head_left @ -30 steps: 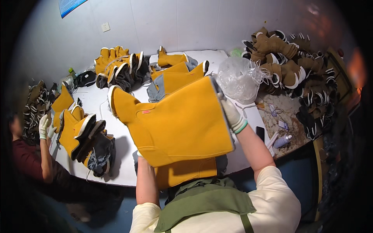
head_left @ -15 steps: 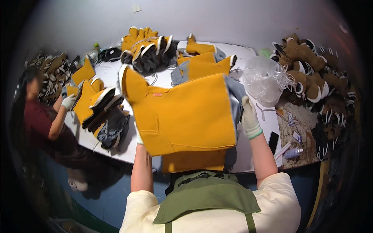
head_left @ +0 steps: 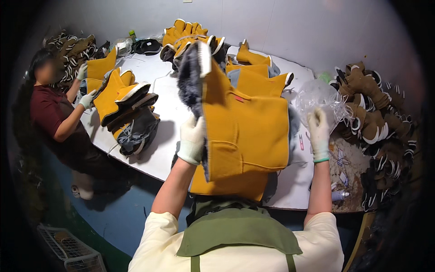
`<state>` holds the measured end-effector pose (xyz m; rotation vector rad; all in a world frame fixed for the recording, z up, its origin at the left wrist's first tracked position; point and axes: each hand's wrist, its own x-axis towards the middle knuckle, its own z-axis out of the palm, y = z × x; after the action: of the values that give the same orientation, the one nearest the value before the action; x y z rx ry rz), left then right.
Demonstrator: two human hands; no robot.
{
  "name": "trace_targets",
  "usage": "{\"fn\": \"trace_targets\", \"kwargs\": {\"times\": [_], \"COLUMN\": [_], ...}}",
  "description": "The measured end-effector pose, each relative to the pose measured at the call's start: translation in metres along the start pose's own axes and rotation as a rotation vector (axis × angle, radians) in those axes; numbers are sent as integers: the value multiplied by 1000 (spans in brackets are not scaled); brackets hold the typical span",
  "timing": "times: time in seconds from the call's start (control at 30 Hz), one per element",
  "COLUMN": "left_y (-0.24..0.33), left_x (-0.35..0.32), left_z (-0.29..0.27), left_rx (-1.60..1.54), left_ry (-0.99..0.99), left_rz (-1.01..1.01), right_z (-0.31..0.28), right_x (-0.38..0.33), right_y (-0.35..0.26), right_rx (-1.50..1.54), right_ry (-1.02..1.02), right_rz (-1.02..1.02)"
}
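A yellow boot upper [head_left: 263, 131] with grey furry lining and a white-edged toe part stands raised over the near table edge. My left hand [head_left: 192, 138], in a white knit glove, is closed on its left edge, with the fingers partly behind the lining. To the right of the upper, and apart from it, is my gloved right hand [head_left: 319, 131]. Its fingers are loosely bent and somewhat apart, with nothing visible in them. Below the held upper, another yellow piece [head_left: 226, 183] lies at the table's front edge.
Yellow uppers [head_left: 260, 77] lie behind, beside a tied bundle [head_left: 188, 36]. A clear plastic bag [head_left: 317, 97] and brown uppers [head_left: 362, 99] fill the right. At left a co-worker [head_left: 50, 109] handles a yellow upper by a stack [head_left: 129, 104]. A bottle [head_left: 339, 195] stands near right.
My right hand has let go of the upper's right edge and moved right. The upper has turned, its furry toe side now upright at left, and my left hand now shows on its left edge.
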<state>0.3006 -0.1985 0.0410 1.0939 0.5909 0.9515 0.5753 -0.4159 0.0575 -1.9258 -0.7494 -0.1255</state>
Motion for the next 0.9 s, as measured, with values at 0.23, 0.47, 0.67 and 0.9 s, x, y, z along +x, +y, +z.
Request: {"fn": "trace_targets", "kwargs": {"times": [0.23, 0.47, 0.67, 0.9], "left_y": [22, -5, -36, -45], "left_x": [-45, -29, -2, -29], "left_z": [76, 89, 110, 152], "left_rx": [403, -213, 24, 807], "left_ry": [-285, -551, -819, -460], "left_rz": [289, -299, -450, 860], "right_z": [35, -28, -71, -79], "right_x": [-25, 7, -23, -40], "right_y": [-161, -107, -63, -34], "right_rx": [-1, 424, 193, 555], "right_ry": [-377, -320, -162, -12], "right_rz": [-254, 141, 8, 366]}}
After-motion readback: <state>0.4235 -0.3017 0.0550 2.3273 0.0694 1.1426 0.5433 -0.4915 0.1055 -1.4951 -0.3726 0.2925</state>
